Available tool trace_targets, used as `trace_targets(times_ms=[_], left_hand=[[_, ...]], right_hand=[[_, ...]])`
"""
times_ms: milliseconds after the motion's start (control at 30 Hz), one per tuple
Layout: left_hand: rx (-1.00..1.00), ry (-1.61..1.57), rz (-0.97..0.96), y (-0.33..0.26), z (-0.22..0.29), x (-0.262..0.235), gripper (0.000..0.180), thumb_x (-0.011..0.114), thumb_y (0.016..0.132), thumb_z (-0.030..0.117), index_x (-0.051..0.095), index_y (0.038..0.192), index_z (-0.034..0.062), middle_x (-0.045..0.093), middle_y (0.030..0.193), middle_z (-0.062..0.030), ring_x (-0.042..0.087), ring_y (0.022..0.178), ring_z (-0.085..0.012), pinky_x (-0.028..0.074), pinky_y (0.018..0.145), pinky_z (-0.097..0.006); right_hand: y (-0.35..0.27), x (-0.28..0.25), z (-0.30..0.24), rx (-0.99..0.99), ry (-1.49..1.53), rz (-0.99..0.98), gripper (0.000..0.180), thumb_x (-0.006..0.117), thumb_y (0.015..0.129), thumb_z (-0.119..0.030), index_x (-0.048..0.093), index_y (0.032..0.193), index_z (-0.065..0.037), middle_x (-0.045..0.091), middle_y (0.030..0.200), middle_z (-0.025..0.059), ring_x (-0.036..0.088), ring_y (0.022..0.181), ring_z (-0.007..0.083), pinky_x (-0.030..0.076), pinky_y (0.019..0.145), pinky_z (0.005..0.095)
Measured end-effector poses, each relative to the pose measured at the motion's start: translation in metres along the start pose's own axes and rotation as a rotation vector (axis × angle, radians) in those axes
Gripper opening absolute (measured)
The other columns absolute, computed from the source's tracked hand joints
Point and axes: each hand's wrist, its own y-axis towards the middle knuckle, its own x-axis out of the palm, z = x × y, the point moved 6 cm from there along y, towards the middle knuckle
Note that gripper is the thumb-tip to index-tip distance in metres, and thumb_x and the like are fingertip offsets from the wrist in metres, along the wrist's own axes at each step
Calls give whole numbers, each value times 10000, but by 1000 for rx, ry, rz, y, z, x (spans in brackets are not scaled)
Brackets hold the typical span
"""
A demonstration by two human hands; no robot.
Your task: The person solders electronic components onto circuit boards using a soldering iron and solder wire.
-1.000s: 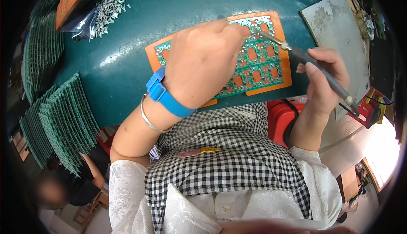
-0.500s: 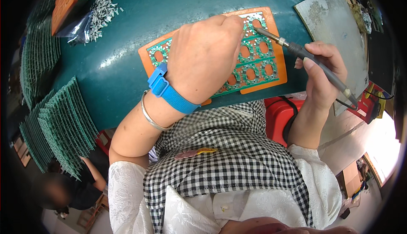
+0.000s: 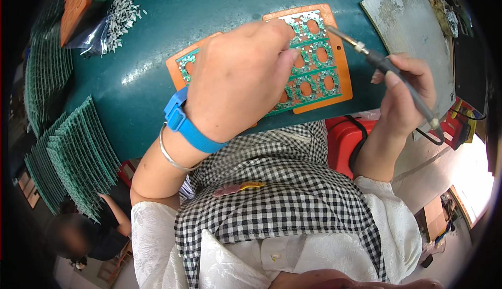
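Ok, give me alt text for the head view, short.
Left hand presses on an orange tray holding a green circuit panel, while the right hand holds a soldering iron tipped toward it. Green boards are fanned out at left on the teal bench.

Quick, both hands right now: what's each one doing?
Left hand: pressed flat on the orange fixture, gripping nothing.
Right hand: closed around the soldering iron.

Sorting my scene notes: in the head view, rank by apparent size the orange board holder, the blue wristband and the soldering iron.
1. orange board holder, partly covered
2. soldering iron
3. blue wristband, though nearness to the camera enlarges it
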Motion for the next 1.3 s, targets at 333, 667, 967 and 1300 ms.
trace_targets(times_ms=[333, 667, 967, 1300], left_hand=[[106, 28, 123, 12, 2, -5, 58, 700, 808, 43, 648, 830, 30, 618, 667, -85, 613, 571, -226, 471, 507, -300], [73, 83, 97, 26, -4, 15, 51, 688, 814, 86, 671, 836, 43, 649, 715, -117, 638, 621, -282, 504, 561, -350], [80, 78, 96, 26, -6, 18, 47, 682, 816, 86, 671, 834, 44, 652, 717, -115, 641, 632, -286, 506, 566, -354], [178, 16, 88, 13, 6, 4, 53, 706, 790, 75, 669, 818, 49, 649, 732, -97, 636, 638, -283, 504, 566, -348]], right_hand=[[8, -6, -3, -8, 56, -9, 240, 610, 737, 80, 639, 976, 85, 620, 837, 134, 629, 678, 183, 522, 642, 266], [11, 1, 8, 85, 39, -23, 234, 639, 749, 103, 659, 980, 68, 641, 842, 97, 643, 693, 139, 523, 653, 235], [12, 2, 10, 77, 48, -44, 234, 637, 741, 112, 667, 968, 64, 637, 848, 94, 635, 699, 140, 514, 663, 232], [5, -3, 7, 74, 80, 16, 231, 622, 753, 91, 649, 981, 76, 633, 873, 123, 634, 703, 161, 525, 648, 264]])
